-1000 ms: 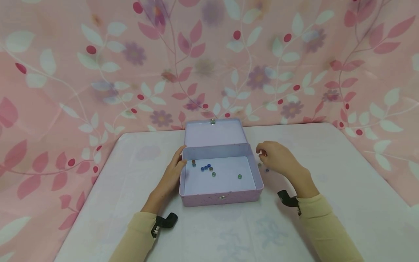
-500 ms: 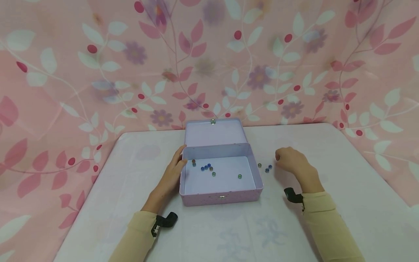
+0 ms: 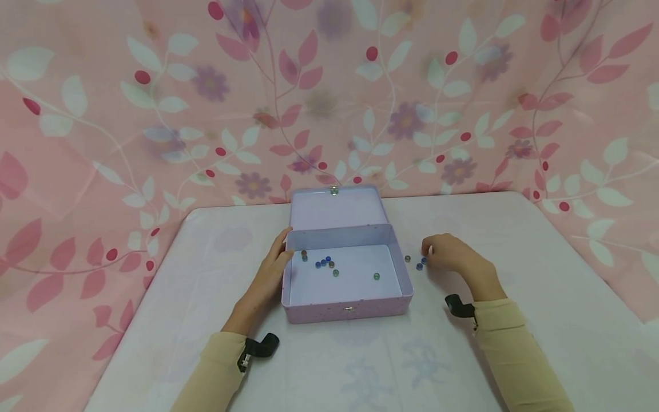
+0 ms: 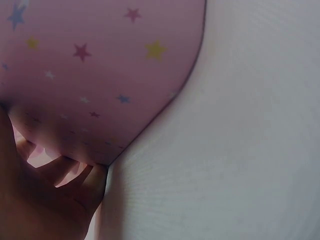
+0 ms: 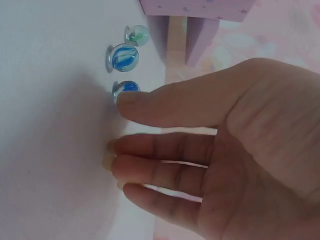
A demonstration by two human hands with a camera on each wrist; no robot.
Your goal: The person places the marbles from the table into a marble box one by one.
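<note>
A lilac tin box (image 3: 348, 311) stands with its lid (image 3: 337, 209) tipped back. Several glass marbles (image 3: 324, 263) lie inside, blue, green and brownish. At the box's left side, my left hand (image 3: 265, 280) holds the wall, thumb over the rim and fingers against the star-printed outside (image 4: 82, 100). To the right of the box, my right hand (image 3: 458, 257) hovers low with bent fingers beside a blue marble (image 5: 127, 86), its thumb (image 5: 150, 102) overlapping that marble in the right wrist view. A second blue marble (image 5: 124, 57) and a greenish one (image 5: 137, 35) lie close by.
White cloth covers the table (image 3: 360, 366), with the box near its far side. A pink floral curtain (image 3: 319, 97) hangs right behind the table. Black camera mounts (image 3: 262, 346) sit at both wrists.
My right hand first drew back to the right, uncovering the second blue marble, then came a little left again to beside it. The left hand, box and marbles inside stay put.
</note>
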